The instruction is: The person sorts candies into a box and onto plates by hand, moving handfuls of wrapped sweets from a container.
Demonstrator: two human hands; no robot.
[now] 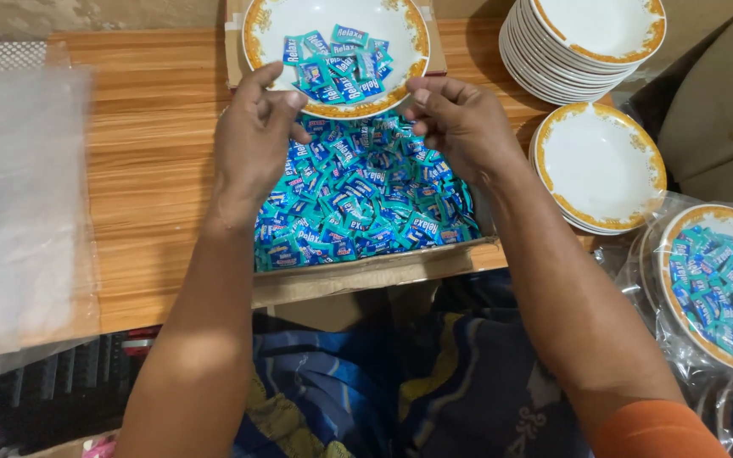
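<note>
Between both hands (252, 140) (460, 127), the candy-filled plate (256, 34) sits gripped.

The candies (366, 199) were wrapped in teal and blue with white lettering. The plate (400, 21) was white, rimmed by a gold ornamental band, as were the stacked plates (591, 34). The tabletop (150, 136) was grained in orange-brown wood. The cloth (434, 373) was striped blue and dark, with yellow.

A white, gold-rimmed plate (400, 85) sits level above a cardboard box (366, 273), holding a small heap of blue-and-teal wrapped candies (337, 61).
</note>
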